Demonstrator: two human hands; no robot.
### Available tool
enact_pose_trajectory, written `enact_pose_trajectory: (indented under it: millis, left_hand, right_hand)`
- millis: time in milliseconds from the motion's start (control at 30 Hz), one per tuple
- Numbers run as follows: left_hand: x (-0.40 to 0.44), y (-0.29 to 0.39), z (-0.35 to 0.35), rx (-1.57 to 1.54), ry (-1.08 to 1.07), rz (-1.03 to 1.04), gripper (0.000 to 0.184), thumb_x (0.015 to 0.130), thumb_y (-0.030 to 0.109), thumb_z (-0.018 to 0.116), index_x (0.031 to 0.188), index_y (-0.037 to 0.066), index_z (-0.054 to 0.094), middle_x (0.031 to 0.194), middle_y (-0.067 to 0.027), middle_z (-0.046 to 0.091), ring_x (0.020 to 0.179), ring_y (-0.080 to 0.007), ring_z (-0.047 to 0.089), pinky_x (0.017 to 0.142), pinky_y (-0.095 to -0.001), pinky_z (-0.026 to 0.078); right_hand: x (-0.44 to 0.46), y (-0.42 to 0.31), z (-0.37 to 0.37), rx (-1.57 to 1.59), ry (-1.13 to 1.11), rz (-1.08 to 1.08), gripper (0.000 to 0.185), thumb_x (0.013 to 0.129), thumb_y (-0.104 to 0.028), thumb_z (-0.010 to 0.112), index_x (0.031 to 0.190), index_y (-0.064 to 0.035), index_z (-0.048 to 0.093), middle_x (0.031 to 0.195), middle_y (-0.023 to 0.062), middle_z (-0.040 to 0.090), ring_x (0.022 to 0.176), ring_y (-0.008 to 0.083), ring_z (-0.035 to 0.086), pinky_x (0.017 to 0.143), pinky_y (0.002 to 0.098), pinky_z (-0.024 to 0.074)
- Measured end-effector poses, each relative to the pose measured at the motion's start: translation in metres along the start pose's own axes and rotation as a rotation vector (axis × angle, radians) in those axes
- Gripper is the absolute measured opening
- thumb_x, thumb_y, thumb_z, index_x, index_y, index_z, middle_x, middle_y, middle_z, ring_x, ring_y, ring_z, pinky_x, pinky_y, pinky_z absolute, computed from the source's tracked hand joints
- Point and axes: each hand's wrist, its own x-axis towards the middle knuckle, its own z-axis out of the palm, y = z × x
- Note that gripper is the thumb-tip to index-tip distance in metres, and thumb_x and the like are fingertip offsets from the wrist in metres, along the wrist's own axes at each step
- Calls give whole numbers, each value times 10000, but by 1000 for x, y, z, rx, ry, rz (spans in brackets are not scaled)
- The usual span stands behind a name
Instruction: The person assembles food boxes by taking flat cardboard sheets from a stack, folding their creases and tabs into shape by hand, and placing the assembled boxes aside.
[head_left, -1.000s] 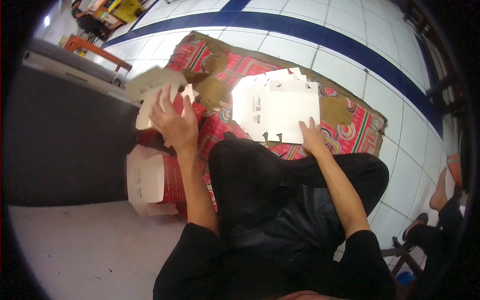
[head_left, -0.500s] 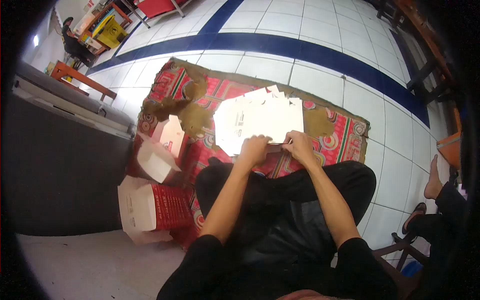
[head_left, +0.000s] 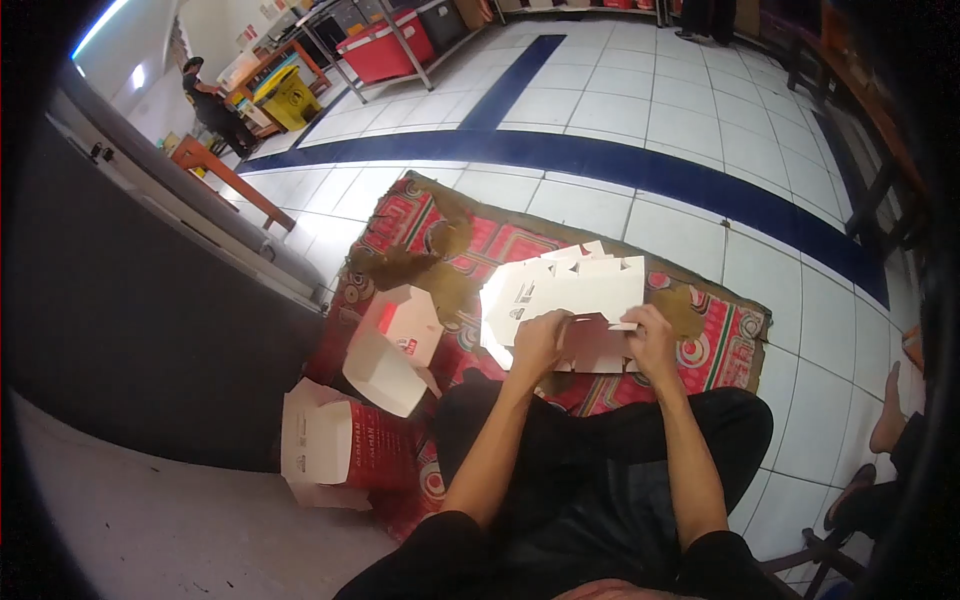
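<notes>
A pile of flat white carton blanks [head_left: 540, 290] with small printed marks lies on the mat in front of my crossed legs. My left hand [head_left: 541, 342] is closed on the near left edge of the top carton blank [head_left: 608, 283]. My right hand [head_left: 652, 342] pinches its near right edge, thumb on top. Between my hands the near side is raised, and a pinkish panel [head_left: 597, 345] shows below it. Beside my left knee stand a red-and-white open food box [head_left: 385, 370] and a stack of nested red boxes [head_left: 380, 448] with white insides.
The worn red patterned mat [head_left: 500, 240] lies on white floor tiles with a blue stripe. A dark panel [head_left: 170, 330] borders it on the left. Another person's foot [head_left: 888, 415] is at the right. Farther back are a person [head_left: 210, 105] and a yellow bin [head_left: 287, 98].
The near side of the top carton blank has come up between my hands, which are now farther apart. My view has tilted up and shifted left, showing more of the room.
</notes>
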Motion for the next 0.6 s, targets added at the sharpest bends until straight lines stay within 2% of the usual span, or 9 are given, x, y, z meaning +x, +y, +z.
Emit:
enact_pose_trajectory:
  millis: [33, 67, 167, 233, 267, 367, 467, 533, 600]
  left_hand:
    - [0, 0, -2, 5, 36, -15, 203, 1054, 222, 650, 1128, 77, 772, 1003, -206, 788, 953, -447, 752, 855, -536, 579]
    - [0, 2, -3, 12, 44, -12, 203, 1054, 222, 650, 1128, 77, 772, 1003, -206, 788, 953, -447, 752, 855, -536, 579]
    - [-1, 5, -5, -59, 176, -39, 179, 1070, 206, 652, 1110, 73, 765, 1004, -200, 786, 963, -422, 752, 851, -503, 577]
    - [-1, 7, -10, -254, 60, -94, 157, 1061, 162, 663, 1132, 66, 764, 1023, -198, 778, 994, -405, 749, 853, -475, 573]
    - [-4, 9, -11, -251, 68, -95, 157, 1061, 162, 663, 1132, 66, 764, 1023, -198, 778, 994, -405, 749, 853, -475, 573]
    - [-6, 9, -8, -229, -111, 118, 218, 1042, 117, 662, 1213, 64, 787, 1092, -195, 776, 1005, -411, 740, 867, -473, 571]
    - [-6, 0, 3, -189, -114, 153, 240, 1040, 116, 661, 1235, 79, 796, 1073, -188, 769, 994, -412, 736, 867, -478, 571]
    - [-4, 7, -1, -195, -116, 141, 255, 1041, 116, 658, 1252, 82, 795, 1053, -190, 762, 995, -417, 734, 868, -483, 571]
    - [-3, 9, -5, -201, -113, 130, 269, 1041, 116, 656, 1270, 85, 794, 1032, -192, 756, 995, -422, 732, 868, -487, 571]
  right_hand:
    - [-1, -5, -7, 107, -84, 224, 192, 933, -34, 695, 1117, -29, 751, 1094, 172, 728, 1048, 373, 720, 876, 458, 576]
    - [2, -10, -9, 112, -83, 215, 192, 933, -34, 695, 1117, -29, 751, 1094, 172, 728, 1048, 373, 720, 876, 458, 576]
    - [7, -21, -16, 216, -126, 54, 194, 957, -33, 668, 1137, -26, 740, 1036, 175, 704, 1014, 373, 715, 860, 449, 572]
    - [7, -27, -22, 94, -228, -191, 166, 982, -70, 687, 1133, -19, 735, 982, 175, 661, 955, 383, 699, 841, 441, 568]
    - [4, -31, -22, 96, -230, -198, 166, 982, -70, 687, 1133, -19, 735, 982, 175, 661, 955, 383, 699, 841, 441, 568]
    - [-6, -35, -15, -12, -330, -135, 156, 983, -94, 724, 1111, -6, 724, 999, 176, 628, 943, 382, 677, 838, 449, 555]
    - [-9, -26, -7, 73, -230, 14, 153, 960, -90, 759, 1078, 2, 728, 1031, 172, 630, 968, 377, 668, 840, 472, 542]
    - [-8, -35, -4, 104, -45, 103, 147, 934, -102, 796, 1022, -5, 728, 1024, 160, 644, 1012, 358, 658, 861, 474, 531]
    - [-5, -43, -5, 52, -6, 30, 144, 932, -112, 805, 1000, -12, 728, 1037, 152, 663, 1020, 351, 656, 880, 470, 525]
